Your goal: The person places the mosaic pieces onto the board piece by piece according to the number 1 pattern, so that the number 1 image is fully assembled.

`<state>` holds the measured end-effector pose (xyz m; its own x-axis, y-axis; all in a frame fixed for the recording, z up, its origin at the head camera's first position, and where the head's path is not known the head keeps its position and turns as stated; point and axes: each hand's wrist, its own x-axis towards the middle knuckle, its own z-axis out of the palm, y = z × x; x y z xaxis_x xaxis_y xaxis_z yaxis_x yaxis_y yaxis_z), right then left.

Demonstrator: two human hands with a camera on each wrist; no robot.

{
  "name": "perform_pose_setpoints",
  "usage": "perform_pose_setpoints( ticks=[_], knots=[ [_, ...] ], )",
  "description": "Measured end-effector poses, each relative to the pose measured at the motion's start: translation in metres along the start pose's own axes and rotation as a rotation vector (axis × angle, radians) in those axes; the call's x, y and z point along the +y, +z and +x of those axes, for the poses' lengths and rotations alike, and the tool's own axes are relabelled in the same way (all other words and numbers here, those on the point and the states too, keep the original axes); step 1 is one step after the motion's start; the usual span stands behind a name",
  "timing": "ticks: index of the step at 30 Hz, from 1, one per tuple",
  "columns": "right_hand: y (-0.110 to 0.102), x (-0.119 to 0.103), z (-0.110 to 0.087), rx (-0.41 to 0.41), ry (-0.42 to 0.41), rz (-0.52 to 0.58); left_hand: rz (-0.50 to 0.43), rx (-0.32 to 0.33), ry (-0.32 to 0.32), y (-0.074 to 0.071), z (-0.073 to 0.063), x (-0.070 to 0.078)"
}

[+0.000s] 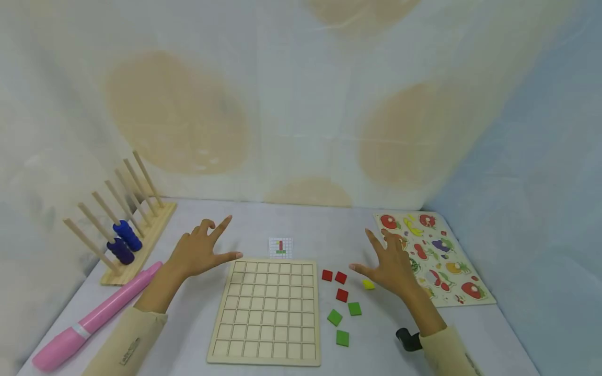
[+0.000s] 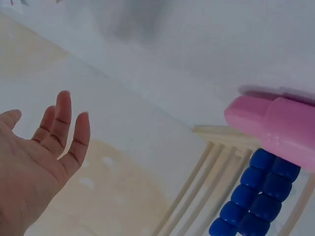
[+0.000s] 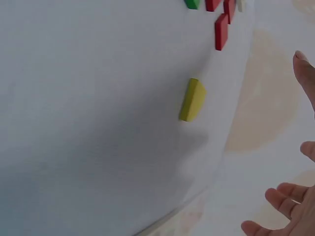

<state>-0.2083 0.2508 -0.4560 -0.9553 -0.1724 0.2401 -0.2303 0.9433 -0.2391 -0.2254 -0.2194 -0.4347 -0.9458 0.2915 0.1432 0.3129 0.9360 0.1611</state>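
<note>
My left hand [image 1: 197, 250] hovers over the table, thumb and fingers spread, left of a wooden grid board [image 1: 268, 308]. Nothing is in its grasp; the left wrist view also shows its fingers apart. On the other side, my right hand [image 1: 391, 263] is likewise held in the air with fingers spread and holding nothing. A yellow piece [image 1: 368, 284] lies nearest to it. Between that hand and the board are three red squares [image 1: 342, 295] and three green squares [image 1: 355, 308]. Behind the board lies a small pattern card [image 1: 280, 248] with coloured squares on a grid.
At the left stands a wooden peg rack [image 1: 160, 219] with blue beads [image 1: 127, 235] on two pegs. A pink tube-like object [image 1: 108, 310] lies before it. A fruit picture board [image 1: 451, 261] is at the right; a small black object [image 1: 408, 339] sits by the right sleeve.
</note>
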Motion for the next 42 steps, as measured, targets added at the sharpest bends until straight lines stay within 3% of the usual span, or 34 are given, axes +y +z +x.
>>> perform_pose_setpoints(
  ticks=[7,15,26,33,42],
  knots=[
    [0.007,0.004,-0.015,0.018,-0.018,-0.005,-0.094,-0.074,-0.007,0.013,-0.016,-0.003],
    [0.014,0.007,-0.032,0.036,-0.017,0.007,-0.191,-0.156,0.04,0.025,-0.035,-0.007],
    [0.018,0.013,-0.047,0.001,0.035,0.026,-0.304,-0.316,0.043,0.042,-0.047,-0.013],
    [0.014,0.012,-0.049,-0.061,0.087,0.057,-0.316,-0.328,0.026,0.044,-0.053,-0.02],
    [0.017,0.015,-0.051,-0.131,0.084,0.049,-0.32,-0.31,0.037,0.047,-0.055,-0.02]
  ],
)
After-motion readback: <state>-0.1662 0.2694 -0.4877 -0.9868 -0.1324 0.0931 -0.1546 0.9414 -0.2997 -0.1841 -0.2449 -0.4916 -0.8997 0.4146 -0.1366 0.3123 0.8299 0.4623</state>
